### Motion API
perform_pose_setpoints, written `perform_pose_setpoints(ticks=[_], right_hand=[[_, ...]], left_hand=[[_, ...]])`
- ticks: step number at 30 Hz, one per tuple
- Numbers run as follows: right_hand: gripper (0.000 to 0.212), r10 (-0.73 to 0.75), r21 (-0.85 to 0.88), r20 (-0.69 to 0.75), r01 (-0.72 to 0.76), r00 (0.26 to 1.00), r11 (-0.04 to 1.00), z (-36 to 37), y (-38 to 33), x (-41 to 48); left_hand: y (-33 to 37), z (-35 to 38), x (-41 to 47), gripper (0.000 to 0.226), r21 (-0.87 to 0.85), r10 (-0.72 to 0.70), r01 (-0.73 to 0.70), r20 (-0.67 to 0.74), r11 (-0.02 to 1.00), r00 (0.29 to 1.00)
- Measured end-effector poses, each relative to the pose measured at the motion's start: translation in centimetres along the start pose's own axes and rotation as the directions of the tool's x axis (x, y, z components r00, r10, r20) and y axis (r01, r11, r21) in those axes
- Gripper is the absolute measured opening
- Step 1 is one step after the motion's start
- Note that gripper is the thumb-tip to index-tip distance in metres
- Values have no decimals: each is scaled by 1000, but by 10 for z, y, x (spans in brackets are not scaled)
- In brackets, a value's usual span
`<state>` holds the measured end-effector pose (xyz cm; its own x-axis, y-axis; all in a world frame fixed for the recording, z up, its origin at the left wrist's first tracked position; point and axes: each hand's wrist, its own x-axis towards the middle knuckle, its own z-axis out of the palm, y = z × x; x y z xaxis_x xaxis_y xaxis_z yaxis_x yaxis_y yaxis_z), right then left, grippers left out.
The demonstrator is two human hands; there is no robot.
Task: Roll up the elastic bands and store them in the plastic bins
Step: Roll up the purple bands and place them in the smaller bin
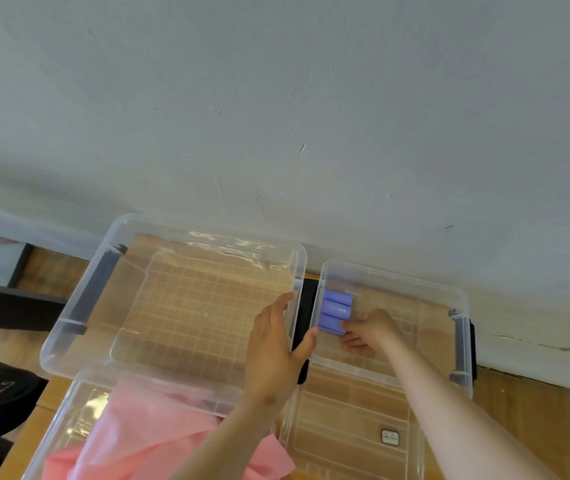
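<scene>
Right hand [368, 329] fingers pinch the nearest purple roll [331, 323] in the right bin [394, 282]; left hand [276, 344], open, steadies its left wall. Seat it snug against the neighbouring rolls [337, 303] before letting go.

Three rolled purple elastic bands [335, 310] lie side by side against the left wall of the smaller clear plastic bin [394, 282]. The larger clear plastic bin [207, 233] sits just beside it, while loose pink elastic bands [145, 431] lie nearer.
</scene>
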<state>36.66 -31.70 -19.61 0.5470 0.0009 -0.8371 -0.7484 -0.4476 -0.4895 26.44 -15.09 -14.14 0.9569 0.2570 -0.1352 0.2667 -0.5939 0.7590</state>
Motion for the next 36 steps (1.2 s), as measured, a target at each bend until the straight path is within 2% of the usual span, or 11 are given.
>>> perform_pose_setpoints(ticks=[6,10,14,17,20,26,32,36], right_hand=[[26,1,-26,-1,-1,1000,1000,-2,-1,-5],[21,-15,-37,-15,14,1000,999,-5,0,-7],[8,-108,-73,-41,105,993,992,-7,4,-14],[11,-202,-188,-63,187,977,964,-9,6,-28],[21,-336,-326,-66,298,940,897,-14,4,-53],[41,-555,-454,-48,476,831,753,-18,8,-112],[47,-678,-553,-52,545,733,631,-15,25,-162],[42,-704,-608,-55,536,708,585,-6,58,-187]], left_hand=[[-1,1,0,65,-6,0,0,-1,1000,1000],[-1,1,0,65,-2,0,0,-4,1000,1000],[-1,2,1,64,15,0,0,-4,1000,1000],[0,3,1,64,25,-7,7,-6,1000,1000],[1,1,1,64,52,-5,5,-1,999,1000],[12,-10,-1,66,216,51,-65,72,974,996],[30,-20,-26,76,261,147,-174,121,950,982],[37,-21,-61,73,262,182,-210,128,942,975]])
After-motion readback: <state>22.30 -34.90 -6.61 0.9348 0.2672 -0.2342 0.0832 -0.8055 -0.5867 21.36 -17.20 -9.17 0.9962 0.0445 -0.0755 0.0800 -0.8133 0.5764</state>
